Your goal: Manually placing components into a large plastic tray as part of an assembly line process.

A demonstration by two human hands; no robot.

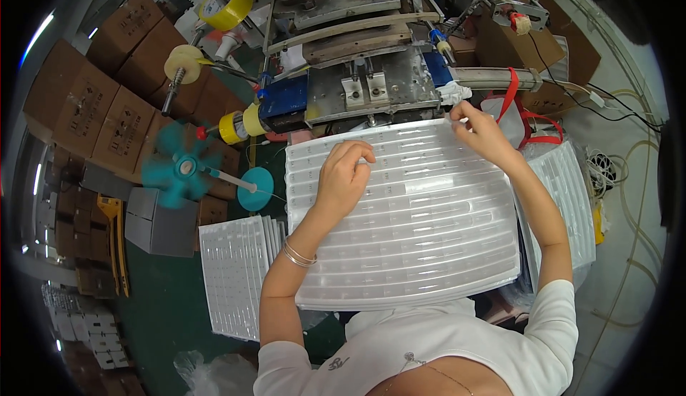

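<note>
A large white ribbed plastic sheet [407, 246], marked with rows of small slots, lies in front of me below a metal machine. My left hand [346, 174] is over its upper left part, with the fingers curled inward. Whatever that hand may hold is hidden. At the sheet's upper right corner, my right hand [480, 133] has its thumb and fingers drawn together. Anything between those fingertips is too small to name. Just beyond them, a crumpled white wad [454, 94] hangs on the machine's edge.
The metal machine [371, 82] stands at the sheet's far edge. Yellow tape rolls [227, 4] and a blurred teal fan [187, 166] are on the left. Similar sheets stand at lower left [232, 274] and lie at right [561, 210]. Cardboard boxes [86, 103] are stacked far left.
</note>
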